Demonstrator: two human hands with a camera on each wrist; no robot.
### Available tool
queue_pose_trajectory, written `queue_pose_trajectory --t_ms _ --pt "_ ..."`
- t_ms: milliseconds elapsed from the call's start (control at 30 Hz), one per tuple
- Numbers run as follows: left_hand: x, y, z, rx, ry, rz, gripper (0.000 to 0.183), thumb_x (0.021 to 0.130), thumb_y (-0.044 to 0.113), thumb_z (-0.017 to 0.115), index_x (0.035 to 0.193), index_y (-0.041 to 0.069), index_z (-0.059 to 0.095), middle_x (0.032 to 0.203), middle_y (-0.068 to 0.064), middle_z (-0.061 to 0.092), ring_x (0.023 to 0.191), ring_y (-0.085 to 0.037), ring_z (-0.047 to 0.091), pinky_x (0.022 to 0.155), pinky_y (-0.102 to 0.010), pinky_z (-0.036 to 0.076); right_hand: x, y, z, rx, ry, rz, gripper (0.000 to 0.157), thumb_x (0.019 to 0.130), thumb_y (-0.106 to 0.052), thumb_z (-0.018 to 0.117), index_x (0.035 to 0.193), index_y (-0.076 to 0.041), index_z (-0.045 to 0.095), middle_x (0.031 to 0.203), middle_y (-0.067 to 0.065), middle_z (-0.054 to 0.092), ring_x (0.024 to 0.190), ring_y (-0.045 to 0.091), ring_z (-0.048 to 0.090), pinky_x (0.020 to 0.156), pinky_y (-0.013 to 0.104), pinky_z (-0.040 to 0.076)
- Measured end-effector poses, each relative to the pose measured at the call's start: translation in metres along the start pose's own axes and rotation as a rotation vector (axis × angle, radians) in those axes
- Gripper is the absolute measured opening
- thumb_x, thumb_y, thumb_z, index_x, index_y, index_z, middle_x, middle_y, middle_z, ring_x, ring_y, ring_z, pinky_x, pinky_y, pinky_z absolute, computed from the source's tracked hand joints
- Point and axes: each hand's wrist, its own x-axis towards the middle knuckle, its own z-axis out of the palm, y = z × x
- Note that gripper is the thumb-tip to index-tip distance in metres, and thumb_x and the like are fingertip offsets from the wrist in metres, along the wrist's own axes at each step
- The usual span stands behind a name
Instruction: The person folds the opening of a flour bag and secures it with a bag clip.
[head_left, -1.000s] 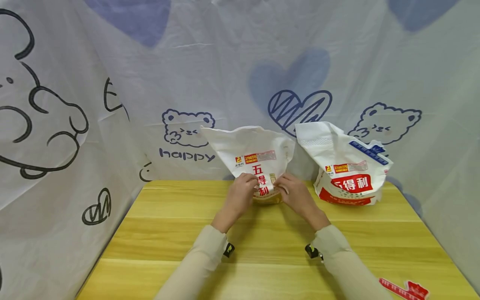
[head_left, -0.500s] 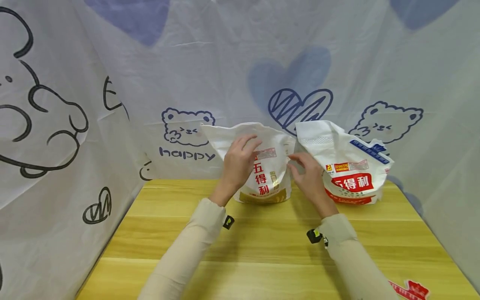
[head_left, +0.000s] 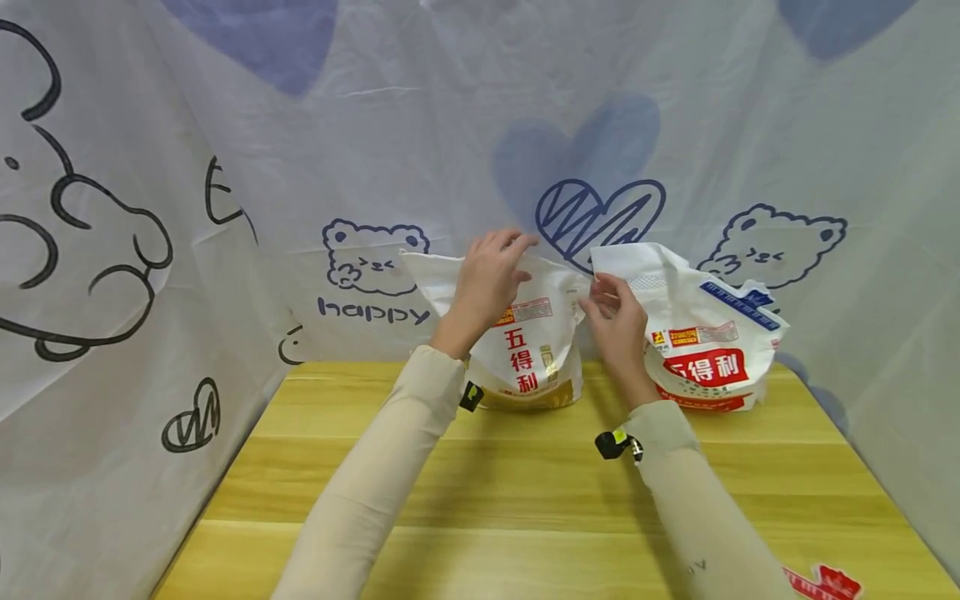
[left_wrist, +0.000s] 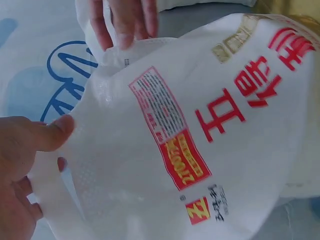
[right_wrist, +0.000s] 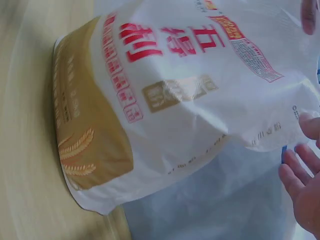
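your left hand is open at the upper edge of the gold-bottomed bag; the left wrist view shows its thumb in front. only the right wrist view shows wheat ears clearly on the bag's gold panel. your right hand is loosely open at the upper right corner. the bag stands on a wooden table before printed cloth, beside a red-logo bag. both hands sit higher than half a second ago.
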Motion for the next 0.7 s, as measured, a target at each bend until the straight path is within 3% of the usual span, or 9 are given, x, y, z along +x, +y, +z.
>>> queue_pose_trajectory --t_ms 100,300,433,600,700 --pt "0.002 0.001 0.002 -0.004 -0.031 -0.036 0.03 0.088 0.007 0.08 0.116 0.013 0.071 0.119 -0.004 0.069 0.109 -0.026 0.063 0.09 -0.041 0.049 0.003 -0.001 0.006 -0.031 -0.042 0.041 0.034 0.089 -0.004 0.078 0.121 0.002 0.066 0.111 0.02 0.072 0.097 0.033 0.072 0.086 0.035 0.06" --pt "0.0 0.001 0.006 0.015 -0.004 -0.029 0.014 0.089 0.001 0.075 0.097 0.012 0.077 0.101 -0.001 0.074 0.097 -0.025 0.065 0.074 -0.039 0.047 0.003 -0.003 0.008 -0.176 -0.062 -0.052 0.015 0.088 -0.002 0.078 0.1 0.003 0.07 0.099 0.021 0.074 0.088 0.036 0.073 0.079 0.045 0.062" --pt "0.0 -0.002 0.007 0.023 0.019 -0.019 0.014 0.088 -0.002 0.072 0.089 0.012 0.076 0.095 -0.001 0.075 0.096 -0.024 0.065 0.073 -0.038 0.046 0.002 0.0 0.003 -0.212 -0.045 -0.13 0.007 0.087 0.003 0.075 0.092 0.004 0.07 0.093 0.02 0.074 0.083 0.036 0.074 0.074 0.046 0.063" --pt "-0.002 -0.004 0.006 -0.008 0.009 -0.023 0.017 0.086 -0.005 0.071 0.088 0.011 0.075 0.096 -0.001 0.074 0.098 -0.025 0.064 0.077 -0.038 0.046 -0.003 0.007 0.0 -0.213 -0.091 -0.195 0.008 0.087 0.008 0.071 0.093 0.004 0.069 0.095 0.019 0.072 0.088 0.035 0.073 0.077 0.046 0.062" --pt "-0.004 -0.005 0.005 -0.016 -0.034 -0.037 0.005 0.09 0.007 0.075 0.09 0.012 0.074 0.106 -0.002 0.074 0.105 -0.026 0.062 0.085 -0.04 0.046 -0.007 0.011 -0.001 -0.18 -0.139 -0.189 0.009 0.089 0.007 0.071 0.097 0.003 0.069 0.101 0.019 0.073 0.095 0.035 0.073 0.085 0.046 0.061"
